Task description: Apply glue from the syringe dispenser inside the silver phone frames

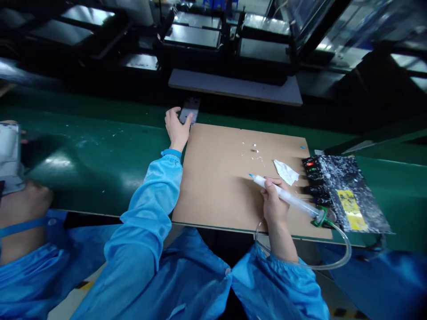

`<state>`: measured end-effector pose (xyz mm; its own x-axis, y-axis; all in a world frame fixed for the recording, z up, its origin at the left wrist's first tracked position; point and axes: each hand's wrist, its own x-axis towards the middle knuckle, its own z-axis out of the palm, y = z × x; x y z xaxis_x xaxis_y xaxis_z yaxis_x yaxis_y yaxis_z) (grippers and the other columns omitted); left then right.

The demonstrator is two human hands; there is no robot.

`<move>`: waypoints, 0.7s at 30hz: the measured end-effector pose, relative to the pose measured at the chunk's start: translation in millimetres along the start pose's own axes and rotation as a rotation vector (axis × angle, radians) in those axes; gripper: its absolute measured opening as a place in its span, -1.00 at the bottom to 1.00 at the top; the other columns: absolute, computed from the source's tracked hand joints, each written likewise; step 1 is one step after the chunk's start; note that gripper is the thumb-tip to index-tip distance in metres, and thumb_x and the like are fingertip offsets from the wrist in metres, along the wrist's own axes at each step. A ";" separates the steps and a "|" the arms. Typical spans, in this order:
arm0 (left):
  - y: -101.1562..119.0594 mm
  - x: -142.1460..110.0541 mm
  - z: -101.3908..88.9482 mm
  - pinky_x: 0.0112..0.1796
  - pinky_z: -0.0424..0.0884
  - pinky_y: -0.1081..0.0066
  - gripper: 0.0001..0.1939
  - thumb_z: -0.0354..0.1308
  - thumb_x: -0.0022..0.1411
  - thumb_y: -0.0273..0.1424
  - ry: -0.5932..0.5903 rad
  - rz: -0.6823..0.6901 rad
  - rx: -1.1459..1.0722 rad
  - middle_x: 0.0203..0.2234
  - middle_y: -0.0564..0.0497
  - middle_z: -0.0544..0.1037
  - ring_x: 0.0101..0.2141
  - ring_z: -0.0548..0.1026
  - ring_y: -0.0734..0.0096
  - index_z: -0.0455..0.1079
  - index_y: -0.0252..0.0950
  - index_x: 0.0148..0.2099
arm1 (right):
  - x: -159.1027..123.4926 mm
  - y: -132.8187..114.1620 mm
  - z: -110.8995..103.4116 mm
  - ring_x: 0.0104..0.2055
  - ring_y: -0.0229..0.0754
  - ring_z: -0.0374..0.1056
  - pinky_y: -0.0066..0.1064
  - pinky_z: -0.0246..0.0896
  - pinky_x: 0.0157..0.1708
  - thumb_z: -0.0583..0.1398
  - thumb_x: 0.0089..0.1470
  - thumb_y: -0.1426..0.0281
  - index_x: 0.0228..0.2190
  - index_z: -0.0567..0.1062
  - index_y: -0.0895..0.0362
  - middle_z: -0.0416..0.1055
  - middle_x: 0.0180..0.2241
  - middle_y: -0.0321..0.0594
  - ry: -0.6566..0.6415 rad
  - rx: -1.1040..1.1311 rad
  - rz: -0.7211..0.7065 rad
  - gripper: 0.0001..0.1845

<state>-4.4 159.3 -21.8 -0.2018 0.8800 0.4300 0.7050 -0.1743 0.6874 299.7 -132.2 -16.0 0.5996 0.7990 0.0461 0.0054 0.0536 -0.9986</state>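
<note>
Brown board (216,186) before me | syringe (298,202) over it, my right hand (275,204) closed round the barrel | grey plate (191,106) at board's far-left corner, my left hand (178,130) half-open against it, hold unclear | I judge: plate-grasping step; next needs sure pinch

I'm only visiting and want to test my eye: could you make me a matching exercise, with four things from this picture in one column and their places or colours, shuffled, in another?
Things
1. Syringe
2. Grey part
3. Tissue
4. Box

Places or colours
A. At the left hand
B. White, lying on the tan board
C. Speckled black, with a yellow label
D. Held in the right hand

Right pairs: 1-D; 2-A; 3-B; 4-C
</note>
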 end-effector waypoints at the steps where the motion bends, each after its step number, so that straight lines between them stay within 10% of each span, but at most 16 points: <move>1: 2.4 -5.1 -1.3 0.28 0.44 -0.10 -0.55 0.27 0.53 -0.10 -0.023 0.018 -0.010 0.26 -0.31 0.50 0.25 0.50 -0.09 0.39 -0.22 0.29 | 0.0 1.1 0.2 -0.50 -0.29 0.29 -0.46 0.15 -0.50 0.54 0.17 0.02 -0.26 0.65 0.10 0.48 -0.46 -0.34 0.006 -0.001 -0.008 -0.57; 12: 28.7 -63.8 -16.3 0.24 0.43 -0.11 -0.73 0.18 0.52 -0.23 -0.425 0.423 0.069 0.13 -0.23 0.62 0.17 0.51 -0.20 0.53 -0.21 0.13 | 16.5 -14.9 -60.9 -0.36 -0.15 0.39 -0.31 0.33 -0.34 0.42 0.29 -0.07 -0.06 0.63 0.07 0.51 -0.33 -0.26 0.246 -0.353 -0.324 -0.51; 21: 23.5 -60.4 -12.5 0.15 0.47 -0.14 -0.65 0.13 0.53 -0.17 -0.454 0.461 0.142 0.13 -0.26 0.62 0.13 0.51 -0.24 0.57 -0.24 0.15 | 24.5 6.9 -87.0 -0.19 -0.01 0.55 -0.17 0.54 -0.13 0.44 0.23 -0.08 0.01 0.70 0.10 0.69 -0.11 -0.07 0.208 -0.568 -0.282 -0.43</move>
<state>15.9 96.5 -24.3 0.4273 0.8332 0.3509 0.7396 -0.5454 0.3943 384.0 -164.4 -24.2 0.6553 0.6651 0.3580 0.5708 -0.1257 -0.8114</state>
